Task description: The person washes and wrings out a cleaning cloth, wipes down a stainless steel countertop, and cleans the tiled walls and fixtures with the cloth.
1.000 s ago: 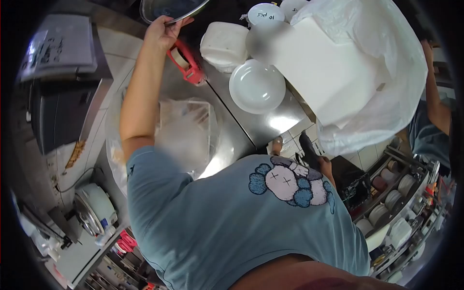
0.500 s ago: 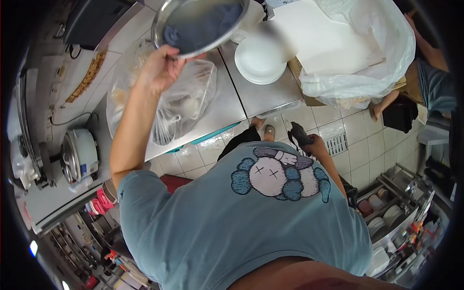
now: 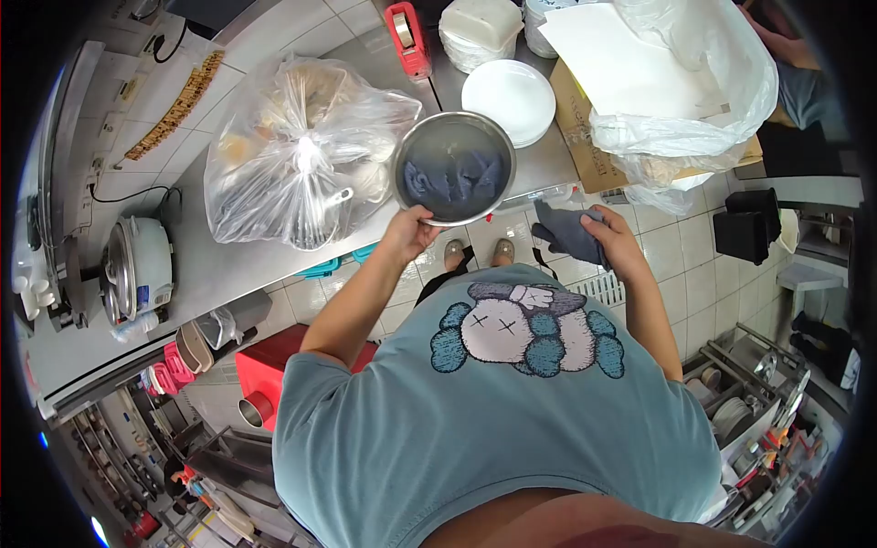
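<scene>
We have a narrow gap between the bowl [image 3: 511, 167] and the dark cloth [image 3: 568, 236] in our right hand [image 3: 618, 239]. Plates [image 3: 508, 100] crowd the bowl's far side; a plastic bag [image 3: 306, 160] blocks its left, leaving bench [image 3: 196, 260] room further left.

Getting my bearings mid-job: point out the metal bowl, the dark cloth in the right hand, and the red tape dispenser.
Metal bowl [image 3: 470, 219], head view: rim, side nearest the wearer.
Dark cloth [image 3: 571, 236], head view: middle of its visible folds.
Red tape dispenser [image 3: 417, 61], head view: red body.
</scene>
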Action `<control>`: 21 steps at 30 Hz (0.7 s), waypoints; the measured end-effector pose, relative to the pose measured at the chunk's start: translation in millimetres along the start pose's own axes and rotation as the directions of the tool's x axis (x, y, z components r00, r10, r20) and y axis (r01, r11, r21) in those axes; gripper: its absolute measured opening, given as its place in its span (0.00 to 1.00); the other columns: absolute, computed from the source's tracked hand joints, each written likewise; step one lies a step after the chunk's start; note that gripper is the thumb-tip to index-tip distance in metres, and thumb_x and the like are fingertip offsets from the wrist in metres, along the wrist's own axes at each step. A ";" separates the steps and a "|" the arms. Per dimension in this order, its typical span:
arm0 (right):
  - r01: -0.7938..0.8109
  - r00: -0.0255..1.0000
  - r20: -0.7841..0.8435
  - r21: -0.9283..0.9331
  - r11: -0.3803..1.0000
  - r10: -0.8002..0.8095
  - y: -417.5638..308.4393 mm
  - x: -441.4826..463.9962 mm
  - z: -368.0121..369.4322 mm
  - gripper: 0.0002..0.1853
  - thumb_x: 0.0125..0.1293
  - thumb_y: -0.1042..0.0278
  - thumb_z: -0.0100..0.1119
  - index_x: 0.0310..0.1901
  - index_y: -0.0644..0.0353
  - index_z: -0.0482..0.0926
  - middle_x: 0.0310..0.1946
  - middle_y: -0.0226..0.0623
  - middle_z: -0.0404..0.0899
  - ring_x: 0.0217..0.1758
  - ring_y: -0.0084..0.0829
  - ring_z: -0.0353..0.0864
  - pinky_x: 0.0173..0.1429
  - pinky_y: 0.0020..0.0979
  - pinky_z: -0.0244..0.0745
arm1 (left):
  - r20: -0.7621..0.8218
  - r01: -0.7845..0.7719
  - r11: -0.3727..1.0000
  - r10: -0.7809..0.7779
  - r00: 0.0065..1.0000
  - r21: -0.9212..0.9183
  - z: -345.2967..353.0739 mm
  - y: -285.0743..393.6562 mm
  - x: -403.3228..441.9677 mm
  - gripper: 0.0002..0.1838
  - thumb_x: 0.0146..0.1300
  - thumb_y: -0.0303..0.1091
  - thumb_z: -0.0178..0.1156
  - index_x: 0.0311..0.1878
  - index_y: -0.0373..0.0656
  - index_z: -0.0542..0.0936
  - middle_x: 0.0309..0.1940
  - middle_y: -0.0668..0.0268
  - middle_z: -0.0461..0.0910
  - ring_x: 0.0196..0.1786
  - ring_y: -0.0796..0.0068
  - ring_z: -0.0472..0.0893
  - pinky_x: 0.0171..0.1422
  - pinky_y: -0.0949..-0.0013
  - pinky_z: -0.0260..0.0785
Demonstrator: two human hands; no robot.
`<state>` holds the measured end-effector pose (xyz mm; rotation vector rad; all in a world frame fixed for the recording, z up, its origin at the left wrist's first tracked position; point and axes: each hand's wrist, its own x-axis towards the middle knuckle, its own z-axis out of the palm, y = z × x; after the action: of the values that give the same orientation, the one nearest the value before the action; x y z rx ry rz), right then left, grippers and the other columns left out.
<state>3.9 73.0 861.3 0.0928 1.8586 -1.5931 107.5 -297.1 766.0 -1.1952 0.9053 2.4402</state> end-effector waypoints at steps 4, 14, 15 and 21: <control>0.203 0.979 0.000 0.001 0.979 -0.203 -55.0 -18.4 42.8 0.22 0.67 0.59 0.63 0.52 0.70 0.76 0.39 0.35 0.81 0.41 0.23 0.79 0.46 0.24 0.74 | 0.065 -0.041 0.999 0.040 0.997 0.016 -12.7 -8.4 17.7 0.20 0.64 0.22 0.48 0.60 0.35 0.67 0.48 0.54 0.80 0.43 0.63 0.86 0.44 0.70 0.84; 0.502 0.774 0.286 0.268 0.822 -0.565 -128.6 16.6 140.5 0.13 0.69 0.61 0.61 0.44 0.64 0.76 0.35 0.28 0.78 0.39 0.16 0.74 0.46 0.22 0.70 | -0.264 -0.345 0.869 0.447 0.855 0.354 1.9 9.8 -54.3 0.33 0.66 0.46 0.63 0.69 0.47 0.63 0.51 0.64 0.74 0.47 0.71 0.73 0.54 0.60 0.67; 0.540 0.771 0.261 0.217 0.813 -0.581 -122.2 28.9 154.2 0.15 0.69 0.60 0.62 0.45 0.64 0.76 0.36 0.29 0.78 0.40 0.17 0.74 0.47 0.22 0.70 | -0.128 -0.495 0.823 0.542 0.830 0.278 10.3 19.2 -66.9 0.34 0.66 0.46 0.63 0.70 0.48 0.61 0.49 0.64 0.74 0.48 0.73 0.72 0.56 0.59 0.66; 0.634 0.773 0.112 -0.189 0.750 -0.625 -21.5 141.4 184.9 0.19 0.66 0.57 0.65 0.49 0.64 0.77 0.40 0.36 0.80 0.51 0.30 0.77 0.58 0.31 0.72 | 0.352 -0.709 0.626 0.616 0.705 0.325 11.1 61.8 33.7 0.23 0.62 0.34 0.67 0.59 0.53 0.71 0.48 0.66 0.72 0.50 0.70 0.72 0.54 0.61 0.68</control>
<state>-33.2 -149.7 801.0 -0.7449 2.1468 -1.7711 49.3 -338.1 770.4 -0.4444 1.9915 2.5521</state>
